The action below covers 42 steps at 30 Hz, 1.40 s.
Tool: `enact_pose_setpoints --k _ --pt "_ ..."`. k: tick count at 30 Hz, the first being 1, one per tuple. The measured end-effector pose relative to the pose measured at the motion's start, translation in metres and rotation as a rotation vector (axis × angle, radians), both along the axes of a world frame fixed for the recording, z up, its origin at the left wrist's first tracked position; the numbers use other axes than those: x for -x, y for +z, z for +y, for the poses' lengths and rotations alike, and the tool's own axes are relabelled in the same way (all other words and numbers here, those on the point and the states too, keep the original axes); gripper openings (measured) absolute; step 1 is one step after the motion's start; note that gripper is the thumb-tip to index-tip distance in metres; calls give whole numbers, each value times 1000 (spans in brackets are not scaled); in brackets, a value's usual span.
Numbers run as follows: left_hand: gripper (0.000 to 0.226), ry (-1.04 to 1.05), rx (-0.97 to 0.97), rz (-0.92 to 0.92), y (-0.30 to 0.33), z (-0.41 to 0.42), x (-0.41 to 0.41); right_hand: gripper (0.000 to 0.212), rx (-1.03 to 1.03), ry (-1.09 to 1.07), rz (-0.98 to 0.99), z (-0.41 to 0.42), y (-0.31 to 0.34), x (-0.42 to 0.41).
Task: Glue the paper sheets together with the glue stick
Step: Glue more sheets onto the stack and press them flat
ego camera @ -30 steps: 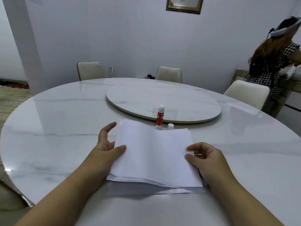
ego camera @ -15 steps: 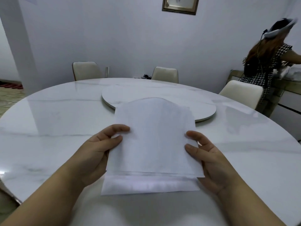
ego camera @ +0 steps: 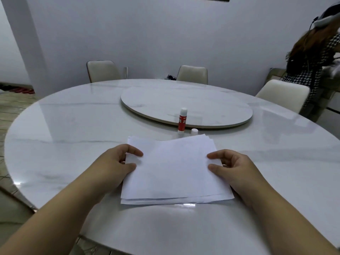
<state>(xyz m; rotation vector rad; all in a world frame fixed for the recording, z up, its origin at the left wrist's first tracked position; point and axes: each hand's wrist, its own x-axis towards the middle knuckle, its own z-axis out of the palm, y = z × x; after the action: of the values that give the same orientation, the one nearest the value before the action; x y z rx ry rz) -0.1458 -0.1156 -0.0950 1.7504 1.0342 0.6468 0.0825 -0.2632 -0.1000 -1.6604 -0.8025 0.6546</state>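
A stack of white paper sheets (ego camera: 173,172) lies flat on the marble table, its edges slightly fanned. My left hand (ego camera: 114,166) pinches the stack's left edge between thumb and forefinger. My right hand (ego camera: 231,168) pinches the right edge the same way. Just beyond the stack stands an uncapped red and white glue stick (ego camera: 182,121), upright. Its small white cap (ego camera: 194,131) sits on the table beside it, to the right.
A round marble turntable (ego camera: 211,107) fills the middle of the large round table (ego camera: 73,126). Cream chairs (ego camera: 192,74) stand at the far rim. A person in a checked top (ego camera: 312,57) stands at the right by a sideboard.
The top sheet, lifted and curled upward half a second ago, now lies flat on the stack. Both hands came down with it and hold the side edges. The glue stick is visible again.
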Motion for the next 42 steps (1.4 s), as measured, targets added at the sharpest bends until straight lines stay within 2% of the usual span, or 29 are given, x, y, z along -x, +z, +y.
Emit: enact_pose_setpoints --k 5,15,20,25,30,42 --pt "16 26 -1 -13 1 -4 -3 28 51 9 -31 0 1 -1" --pt "30 49 -95 57 -3 -6 -3 29 109 -18 -65 -3 2 -3" --pt "30 8 -222 250 -3 -8 -4 10 161 -51 -244 -3 0 -4" --pt "39 26 -280 365 -3 -12 -6 12 205 -89 -438 -2 -1 -1" --pt "53 110 -256 399 1 -12 -12 14 200 -243 -485 -3 -2 -2" --pt "58 73 -155 356 7 -9 -21 13 227 -249 -510 -1 -3 -1"
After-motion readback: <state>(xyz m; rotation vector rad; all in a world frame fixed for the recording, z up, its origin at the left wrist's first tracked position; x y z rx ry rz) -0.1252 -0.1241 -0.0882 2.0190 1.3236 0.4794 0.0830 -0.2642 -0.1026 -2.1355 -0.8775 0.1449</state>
